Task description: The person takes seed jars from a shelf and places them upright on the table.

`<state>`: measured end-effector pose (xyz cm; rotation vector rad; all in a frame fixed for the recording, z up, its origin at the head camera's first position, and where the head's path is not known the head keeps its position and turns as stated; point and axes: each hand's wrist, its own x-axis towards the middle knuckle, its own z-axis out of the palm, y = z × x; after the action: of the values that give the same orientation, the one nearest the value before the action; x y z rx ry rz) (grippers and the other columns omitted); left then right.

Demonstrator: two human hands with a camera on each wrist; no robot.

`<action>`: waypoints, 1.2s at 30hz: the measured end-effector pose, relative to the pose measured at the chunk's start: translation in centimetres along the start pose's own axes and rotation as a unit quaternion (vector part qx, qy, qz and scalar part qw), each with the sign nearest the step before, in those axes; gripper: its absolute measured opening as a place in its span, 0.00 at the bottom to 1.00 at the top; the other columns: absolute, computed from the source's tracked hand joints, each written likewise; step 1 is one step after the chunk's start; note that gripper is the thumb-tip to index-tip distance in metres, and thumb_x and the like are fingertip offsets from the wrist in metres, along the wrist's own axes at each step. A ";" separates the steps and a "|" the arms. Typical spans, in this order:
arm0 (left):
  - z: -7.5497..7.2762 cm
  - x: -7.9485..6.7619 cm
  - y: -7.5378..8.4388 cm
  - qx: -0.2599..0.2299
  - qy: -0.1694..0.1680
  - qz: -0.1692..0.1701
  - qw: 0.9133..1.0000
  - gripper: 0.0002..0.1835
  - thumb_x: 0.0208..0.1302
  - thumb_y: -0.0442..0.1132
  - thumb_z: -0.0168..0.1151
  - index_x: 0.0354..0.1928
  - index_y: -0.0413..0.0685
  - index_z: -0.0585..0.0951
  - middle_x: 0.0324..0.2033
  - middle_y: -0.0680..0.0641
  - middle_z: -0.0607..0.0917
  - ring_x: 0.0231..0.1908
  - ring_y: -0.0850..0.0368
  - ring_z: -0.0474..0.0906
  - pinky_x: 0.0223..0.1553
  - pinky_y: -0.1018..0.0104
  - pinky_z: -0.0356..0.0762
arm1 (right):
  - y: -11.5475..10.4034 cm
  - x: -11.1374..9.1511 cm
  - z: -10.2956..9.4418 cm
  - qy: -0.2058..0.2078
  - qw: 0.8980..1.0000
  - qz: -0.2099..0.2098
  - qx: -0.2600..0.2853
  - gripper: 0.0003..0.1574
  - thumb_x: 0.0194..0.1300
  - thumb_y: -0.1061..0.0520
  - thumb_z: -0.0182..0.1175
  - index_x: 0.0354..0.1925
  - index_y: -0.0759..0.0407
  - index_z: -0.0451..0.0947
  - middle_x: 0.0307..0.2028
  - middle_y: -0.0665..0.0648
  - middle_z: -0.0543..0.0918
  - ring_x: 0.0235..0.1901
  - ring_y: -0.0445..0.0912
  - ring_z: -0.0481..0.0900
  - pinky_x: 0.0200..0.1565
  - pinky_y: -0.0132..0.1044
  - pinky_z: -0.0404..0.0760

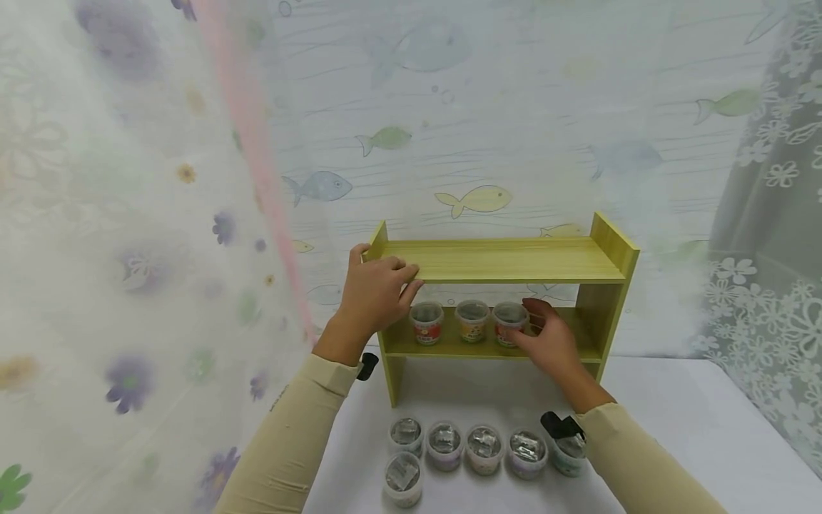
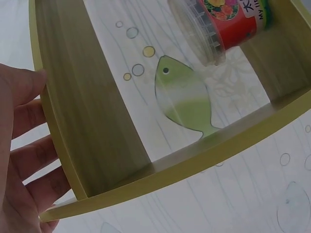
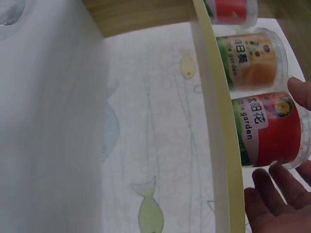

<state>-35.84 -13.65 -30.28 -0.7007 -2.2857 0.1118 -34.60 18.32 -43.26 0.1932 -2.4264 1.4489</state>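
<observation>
A yellow-green wooden shelf rack (image 1: 507, 260) stands on the white table. My left hand (image 1: 379, 289) grips the left end of its upper board, with fingertips at the front edge. On the lower board are three clear plastic cups in a row. The left cup (image 1: 427, 325) has a red label, the middle cup (image 1: 472, 325) an orange one. My right hand (image 1: 551, 341) holds the right cup (image 3: 277, 131), which is also red-labelled. Its thumb lies at one side near the rim and its fingers curl round the other side. This cup stands close beside the middle one.
In front of the rack, several plastic tubs (image 1: 484, 446) with silvery packets inside form a row on the white tabletop (image 1: 661, 428). Another tub (image 1: 403, 478) sits nearer at the left. A fish-print curtain (image 1: 514, 128) hangs behind, a flowered one (image 1: 128, 285) at left.
</observation>
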 end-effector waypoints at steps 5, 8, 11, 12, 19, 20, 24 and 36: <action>-0.3 0.0 0.0 -0.004 0.005 0.003 1.000 0.14 0.75 0.55 0.58 0.50 0.64 0.89 0.44 0.57 0.91 0.40 0.60 0.88 0.68 0.34 0.60 | -0.1 0.2 0.0 -0.012 1.000 0.009 -0.001 0.55 0.63 0.40 0.74 0.76 0.62 0.63 0.68 0.69 0.75 0.66 0.63 0.77 0.56 0.54 0.84; -0.4 0.0 0.1 -0.005 0.003 0.002 1.000 0.13 0.75 0.54 0.59 0.49 0.64 0.90 0.44 0.57 0.91 0.40 0.60 0.88 0.68 0.34 0.61 | -0.2 0.3 -0.2 -0.017 1.000 0.013 -0.017 0.54 0.63 0.38 0.73 0.75 0.63 0.64 0.67 0.71 0.76 0.63 0.64 0.79 0.52 0.52 0.86; -0.7 0.1 0.2 -0.008 -0.006 -0.002 1.000 0.13 0.75 0.54 0.60 0.49 0.64 0.90 0.43 0.56 0.91 0.41 0.60 0.88 0.68 0.33 0.61 | -0.5 0.3 -0.4 -0.021 0.999 0.008 -0.042 0.53 0.63 0.38 0.72 0.74 0.64 0.65 0.66 0.71 0.76 0.61 0.64 0.81 0.49 0.50 0.87; -0.8 0.2 0.2 -0.008 -0.009 -0.003 1.000 0.12 0.74 0.54 0.60 0.48 0.64 0.90 0.43 0.56 0.91 0.41 0.60 0.88 0.68 0.33 0.61 | -0.6 0.3 -0.4 -0.022 0.999 0.006 -0.050 0.52 0.63 0.38 0.72 0.73 0.65 0.66 0.66 0.70 0.76 0.60 0.64 0.82 0.48 0.50 0.87; -1.1 0.4 0.2 -0.009 -0.030 -0.006 0.999 0.12 0.75 0.52 0.59 0.48 0.64 0.90 0.42 0.57 0.91 0.42 0.61 0.88 0.68 0.33 0.60 | -1.3 0.6 -0.8 -0.042 0.997 0.017 -0.058 0.50 0.62 0.41 0.73 0.71 0.65 0.67 0.64 0.69 0.78 0.59 0.63 0.82 0.47 0.49 0.87; -1.1 0.4 0.2 -0.010 -0.031 -0.006 0.999 0.12 0.75 0.52 0.59 0.48 0.64 0.90 0.42 0.57 0.91 0.42 0.61 0.88 0.68 0.32 0.60 | -1.3 0.6 -0.8 -0.048 0.997 0.020 -0.058 0.53 0.61 0.39 0.74 0.73 0.65 0.65 0.65 0.70 0.77 0.61 0.64 0.81 0.48 0.51 0.87; -1.1 0.4 0.1 -0.011 -0.032 -0.006 0.999 0.12 0.74 0.52 0.61 0.48 0.63 0.90 0.42 0.56 0.92 0.41 0.60 0.88 0.68 0.32 0.60 | -1.3 0.9 -0.9 -0.074 0.995 0.019 -0.065 0.62 0.61 0.32 0.71 0.78 0.63 0.58 0.72 0.69 0.70 0.67 0.65 0.75 0.57 0.57 0.82; -1.5 0.7 0.2 -0.006 -0.051 -0.009 0.999 0.13 0.75 0.54 0.58 0.49 0.65 0.90 0.43 0.57 0.91 0.43 0.61 0.87 0.67 0.31 0.59 | -1.0 1.5 -1.3 -0.066 0.995 -0.020 -0.074 0.47 0.67 0.35 0.67 0.71 0.64 0.72 0.64 0.68 0.80 0.57 0.61 0.82 0.53 0.56 0.83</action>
<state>-35.19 -13.35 -28.84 -0.6958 -2.3909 0.1273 -35.53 19.02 -41.34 0.3117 -2.6065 1.2691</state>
